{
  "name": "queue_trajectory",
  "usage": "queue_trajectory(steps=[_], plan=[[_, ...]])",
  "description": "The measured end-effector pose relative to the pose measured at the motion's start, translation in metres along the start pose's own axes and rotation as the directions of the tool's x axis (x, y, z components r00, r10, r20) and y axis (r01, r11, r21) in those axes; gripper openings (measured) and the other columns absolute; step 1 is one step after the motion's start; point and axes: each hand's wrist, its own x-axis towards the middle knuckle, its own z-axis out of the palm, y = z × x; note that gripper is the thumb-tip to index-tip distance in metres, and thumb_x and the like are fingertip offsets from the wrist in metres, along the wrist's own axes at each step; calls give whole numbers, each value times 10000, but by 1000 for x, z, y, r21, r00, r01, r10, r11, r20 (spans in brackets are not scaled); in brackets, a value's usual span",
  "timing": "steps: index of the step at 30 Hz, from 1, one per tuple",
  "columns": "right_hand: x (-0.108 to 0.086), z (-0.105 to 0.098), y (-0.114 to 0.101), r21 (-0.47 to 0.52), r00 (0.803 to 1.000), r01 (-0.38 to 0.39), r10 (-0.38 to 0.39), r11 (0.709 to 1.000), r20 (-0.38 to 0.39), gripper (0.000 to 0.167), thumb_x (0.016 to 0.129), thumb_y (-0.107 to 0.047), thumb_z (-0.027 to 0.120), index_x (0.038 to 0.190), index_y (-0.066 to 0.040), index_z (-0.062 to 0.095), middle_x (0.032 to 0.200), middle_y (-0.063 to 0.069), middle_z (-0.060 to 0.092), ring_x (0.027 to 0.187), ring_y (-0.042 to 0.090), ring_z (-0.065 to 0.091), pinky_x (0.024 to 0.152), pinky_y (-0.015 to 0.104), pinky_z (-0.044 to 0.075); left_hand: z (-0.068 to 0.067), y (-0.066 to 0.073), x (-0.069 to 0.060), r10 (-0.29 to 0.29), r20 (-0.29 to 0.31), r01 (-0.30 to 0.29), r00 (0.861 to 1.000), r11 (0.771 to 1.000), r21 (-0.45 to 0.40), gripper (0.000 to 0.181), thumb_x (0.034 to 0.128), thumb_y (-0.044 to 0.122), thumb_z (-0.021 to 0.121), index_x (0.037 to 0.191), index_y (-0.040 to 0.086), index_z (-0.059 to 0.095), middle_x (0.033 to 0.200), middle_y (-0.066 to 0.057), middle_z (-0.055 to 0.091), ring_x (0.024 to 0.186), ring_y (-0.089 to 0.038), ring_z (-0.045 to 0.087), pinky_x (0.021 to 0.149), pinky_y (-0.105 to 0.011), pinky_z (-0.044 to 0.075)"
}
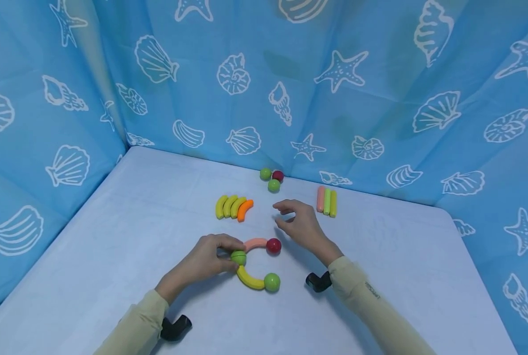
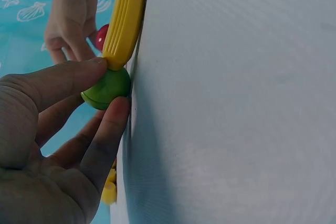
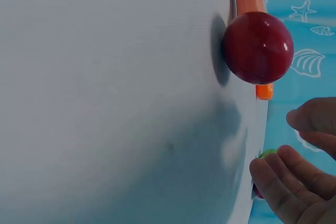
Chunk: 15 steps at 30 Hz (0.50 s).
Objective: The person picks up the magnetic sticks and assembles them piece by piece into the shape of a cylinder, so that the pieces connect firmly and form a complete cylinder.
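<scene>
My left hand [image 1: 210, 256] pinches a green ball [image 1: 238, 257] between thumb and fingers. A yellow curved stick [image 1: 250, 279] joins that ball to another green ball [image 1: 272, 282]. From its other side a pink curved stick [image 1: 256, 243] runs to a red ball [image 1: 273, 246], so the pieces form an open arc on the table. In the left wrist view the pinched green ball [image 2: 109, 88] touches the end of the yellow stick [image 2: 125, 19]. My right hand [image 1: 301, 224] hovers beyond the red ball [image 3: 258, 48], fingers slightly bent and holding nothing.
Several yellow curved sticks [image 1: 226, 207] and an orange one [image 1: 245, 210] lie in a row behind the arc. Farther back sit loose green balls [image 1: 274, 185] and a red ball [image 1: 278, 176]. Straight sticks [image 1: 327, 201] lie at right. A blue curtain [image 1: 264, 74] borders the white table [image 1: 157, 197].
</scene>
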Motion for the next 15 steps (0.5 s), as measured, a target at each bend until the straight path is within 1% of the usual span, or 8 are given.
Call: queue_trajectory(steps=[3,9,12,15], plan=[[7,1,-3,-16,999,29,-29,999,33,367,895,-88,745,1255,-97,671,1203,79,663,1066,230,626,840,365,578,0,-1,-1,6,-3,-6,1000,1000,2,358,818,52,803,1153,166,747,1118,83,699,1088,-168,606,959,-391,518],[23,6,-9,-34,992,105,-103,994,74,381,889,-68,742,1263,-78,670,1202,105,654,1064,255,612,852,402,576,-3,-3,-3,4,-3,-4,1000,1000,3,376,804,50,817,1156,159,744,1130,78,699,1090,-160,611,972,-393,509],[29,8,-11,-40,989,121,-117,992,93,390,889,-75,744,1272,-85,666,1215,100,648,1071,250,604,858,403,573,-4,-4,-3,13,2,-13,1000,1000,0,378,806,46,816,1161,151,741,1137,63,700,1086,-167,614,975,-402,507],[33,11,-12,-43,988,127,-123,991,91,385,887,-68,746,1265,-96,673,1211,89,650,1066,242,600,857,402,572,-5,-4,-4,29,6,-29,1000,1000,-8,376,811,46,815,1166,145,741,1148,48,702,1095,-183,613,978,-415,506]])
